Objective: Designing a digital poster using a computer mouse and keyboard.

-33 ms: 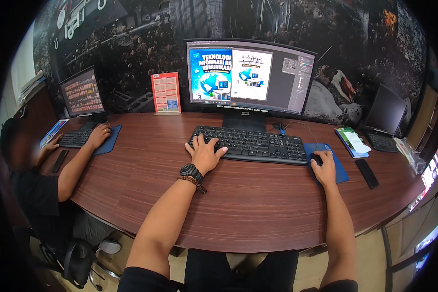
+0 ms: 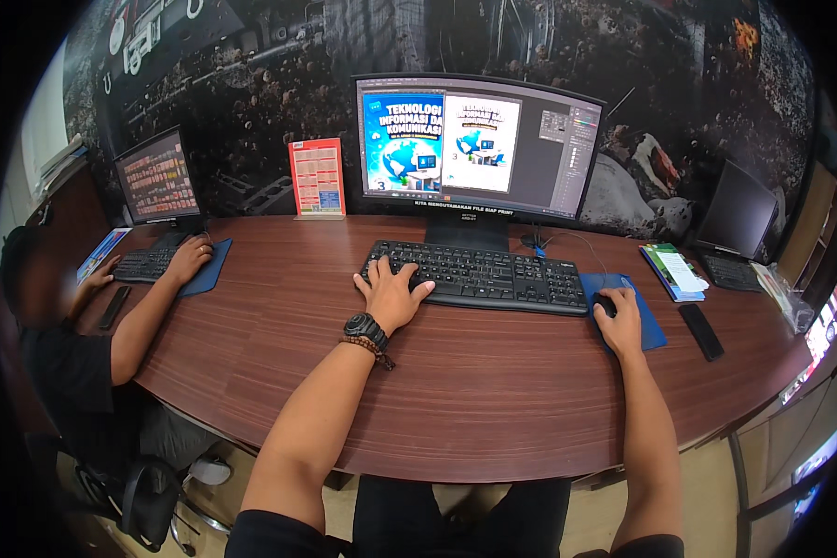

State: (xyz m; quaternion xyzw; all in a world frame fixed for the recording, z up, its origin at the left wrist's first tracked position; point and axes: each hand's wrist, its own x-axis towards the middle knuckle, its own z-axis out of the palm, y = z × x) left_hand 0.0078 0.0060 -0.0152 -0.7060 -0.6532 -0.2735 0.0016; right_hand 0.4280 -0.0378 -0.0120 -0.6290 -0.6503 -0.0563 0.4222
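My left hand (image 2: 392, 296) lies over the left end of a black keyboard (image 2: 493, 272), its fingers spread on the keys. A dark watch (image 2: 365, 326) and a beaded bracelet are on that wrist. To the right of the keyboard, my right hand (image 2: 622, 321) curls over a dark computer mouse (image 2: 605, 303), which it mostly hides. The mouse sits on a blue mouse pad (image 2: 649, 321). Behind the keyboard stands a wide monitor (image 2: 541, 167). Its screen has a blue illustrated page with a globe beside a paler, white-background version, and tool panels at the right.
A brown wooden desk (image 2: 493, 391) spans the view. At left, another person (image 2: 79, 363) uses a second keyboard and monitor (image 2: 158, 177). A red-and-white stand-up card (image 2: 318, 177) is behind. Booklets (image 2: 671, 272), a black phone (image 2: 700, 332) and a dark-screened laptop (image 2: 738, 209) lie right.
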